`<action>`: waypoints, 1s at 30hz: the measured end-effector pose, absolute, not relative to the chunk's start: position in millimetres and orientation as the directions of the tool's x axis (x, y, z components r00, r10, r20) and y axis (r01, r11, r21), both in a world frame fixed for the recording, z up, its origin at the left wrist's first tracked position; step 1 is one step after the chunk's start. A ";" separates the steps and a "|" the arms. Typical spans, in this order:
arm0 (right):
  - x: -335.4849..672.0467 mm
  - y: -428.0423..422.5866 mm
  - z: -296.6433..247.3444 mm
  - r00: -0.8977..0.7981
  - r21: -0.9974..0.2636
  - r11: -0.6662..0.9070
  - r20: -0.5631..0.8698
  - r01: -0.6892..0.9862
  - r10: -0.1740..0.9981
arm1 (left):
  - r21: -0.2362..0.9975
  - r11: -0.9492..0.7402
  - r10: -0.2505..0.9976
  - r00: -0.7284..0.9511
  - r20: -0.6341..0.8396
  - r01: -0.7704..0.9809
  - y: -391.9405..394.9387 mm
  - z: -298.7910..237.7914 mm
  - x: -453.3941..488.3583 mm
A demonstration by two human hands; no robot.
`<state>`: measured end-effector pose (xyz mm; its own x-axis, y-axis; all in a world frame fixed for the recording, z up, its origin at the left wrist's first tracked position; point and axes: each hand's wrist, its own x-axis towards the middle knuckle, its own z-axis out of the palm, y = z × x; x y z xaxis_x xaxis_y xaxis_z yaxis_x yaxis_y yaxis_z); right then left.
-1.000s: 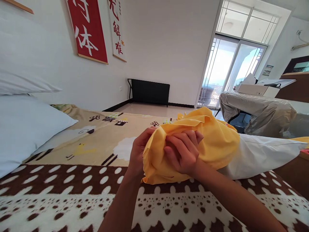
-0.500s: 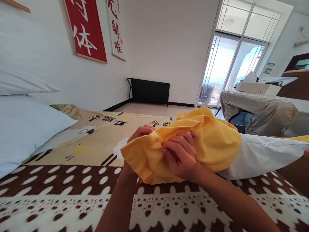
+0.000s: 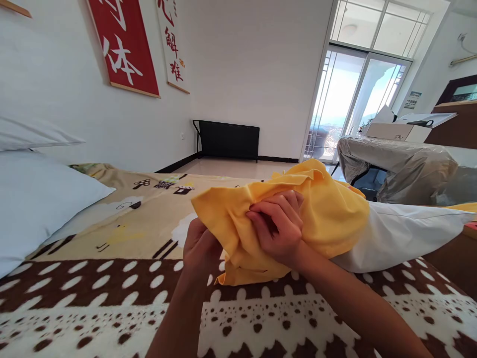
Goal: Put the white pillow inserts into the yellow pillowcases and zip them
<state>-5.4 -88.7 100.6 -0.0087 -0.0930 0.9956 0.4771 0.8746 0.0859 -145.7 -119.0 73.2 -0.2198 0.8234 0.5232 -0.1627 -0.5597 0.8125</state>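
A yellow pillowcase (image 3: 328,219) lies bunched over one end of a white pillow (image 3: 398,233), whose other end sticks out at the right. My right hand (image 3: 281,226) is closed on the near side of the pillowcase, pinching a gathered fold between thumb and fingers. At the pillowcase's left edge, my left hand (image 3: 201,243) is curled against the cloth; a loose corner flares up above it and hides its fingertips. Beneath both hands is a brown and white spotted blanket (image 3: 149,298).
White pillows (image 3: 48,204) are stacked at the left on a beige patterned blanket (image 3: 149,214). A folded black table (image 3: 227,141) leans on the far wall. At the right stand a plastic-covered piece of furniture (image 3: 391,154) with a white box (image 3: 398,132) on top, before a glass door (image 3: 346,99).
My left hand has moved down and slightly left from the top edge of the pillowcase. The loose corner now stands higher. My right hand keeps its pinch; the view has shifted slightly.
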 end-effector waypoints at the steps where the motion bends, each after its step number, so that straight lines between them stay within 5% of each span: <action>1: -5.2 -88.4 101.7 0.001 0.079 0.873 0.996 0.482 -0.090 | 0.810 -0.557 0.829 -0.181 0.529 -0.183 -121.3 77.0 -145.1; 9: 0.7 -85.4 102.5 -0.007 0.123 0.834 0.990 0.537 -0.141 | 0.722 -0.688 0.726 -0.101 0.681 -0.080 -148.8 96.0 -133.0; 14: 3.4 -84.4 100.8 -0.073 0.206 0.833 0.978 0.513 -0.197 | 0.780 -0.606 0.665 -0.440 0.604 0.156 -157.8 99.8 -113.2; 18: 2.9 -82.6 95.9 -0.131 0.229 0.819 0.973 0.526 -0.188 | 0.824 -0.557 0.673 -0.524 0.522 0.104 -149.4 95.1 -109.0; 30: 13.7 -82.0 97.5 -0.299 0.303 0.814 0.939 0.496 -0.168 | 0.840 -0.526 0.802 -0.403 0.440 -0.130 -138.6 98.0 -115.1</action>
